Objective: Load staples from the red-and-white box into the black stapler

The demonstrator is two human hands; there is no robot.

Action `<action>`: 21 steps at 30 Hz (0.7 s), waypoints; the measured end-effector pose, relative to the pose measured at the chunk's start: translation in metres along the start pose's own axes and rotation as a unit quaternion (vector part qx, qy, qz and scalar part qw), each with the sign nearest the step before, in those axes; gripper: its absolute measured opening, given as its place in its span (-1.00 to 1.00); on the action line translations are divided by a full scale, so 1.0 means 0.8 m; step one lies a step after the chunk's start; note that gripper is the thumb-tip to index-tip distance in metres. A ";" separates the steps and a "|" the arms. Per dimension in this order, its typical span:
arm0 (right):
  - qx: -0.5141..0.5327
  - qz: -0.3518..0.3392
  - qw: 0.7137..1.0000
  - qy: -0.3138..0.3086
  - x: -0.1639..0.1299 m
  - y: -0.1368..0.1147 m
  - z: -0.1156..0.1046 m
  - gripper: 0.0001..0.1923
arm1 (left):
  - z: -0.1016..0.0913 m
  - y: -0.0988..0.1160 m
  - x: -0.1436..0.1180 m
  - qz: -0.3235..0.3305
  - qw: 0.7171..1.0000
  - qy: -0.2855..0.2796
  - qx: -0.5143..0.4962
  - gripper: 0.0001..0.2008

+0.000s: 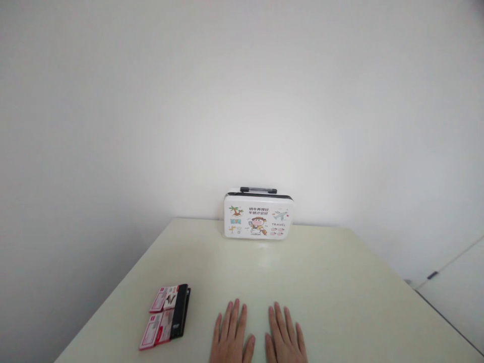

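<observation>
My left hand (pixel 230 334) lies flat on the pale table (pixel 302 282), palm down, fingers slightly apart and holding nothing. Beside it, my right hand (pixel 284 335) rests the same way, also with nothing in it. A gap of bare tabletop separates the two thumbs. Left of my left hand and not touched by it are two red-and-white printed packs (pixel 158 322), one above the other. Along their right side runs a long black piece (pixel 180 311); whether it is part of the packs I cannot tell.
At the table's far edge, a white case (pixel 259 217) with cartoon prints stands upright near the wall (pixel 242 101). A bar with black ends (pixel 258 190) lies along its top, handle or pen, I cannot tell. A white panel with a dark fitting (pixel 433 275) is at right.
</observation>
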State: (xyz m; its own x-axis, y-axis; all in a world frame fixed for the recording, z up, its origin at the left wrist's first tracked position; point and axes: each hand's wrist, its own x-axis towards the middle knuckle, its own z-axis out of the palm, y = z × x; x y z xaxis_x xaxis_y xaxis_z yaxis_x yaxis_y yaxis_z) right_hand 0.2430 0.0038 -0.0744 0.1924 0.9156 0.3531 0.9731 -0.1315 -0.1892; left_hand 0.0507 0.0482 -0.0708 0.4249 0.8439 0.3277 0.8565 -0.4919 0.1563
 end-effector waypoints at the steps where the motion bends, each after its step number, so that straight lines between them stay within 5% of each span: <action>1: -0.006 -0.002 1.000 0.001 0.000 0.000 -0.001 -0.42 | 0.000 0.000 0.000 0.002 1.000 0.002 0.009 -0.37; 21: 0.070 0.013 0.996 0.048 0.003 0.001 0.003 -0.44 | 0.006 -0.001 0.001 0.013 0.999 0.034 0.027 -0.36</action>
State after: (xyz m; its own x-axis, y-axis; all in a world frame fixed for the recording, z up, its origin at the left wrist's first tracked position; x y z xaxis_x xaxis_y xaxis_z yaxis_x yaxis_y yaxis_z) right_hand 0.2434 0.0066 -0.0763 0.2343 0.8712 0.4314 0.9419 -0.0935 -0.3227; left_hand 0.0517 0.0505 -0.0749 0.4283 0.8130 0.3945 0.8606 -0.5001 0.0965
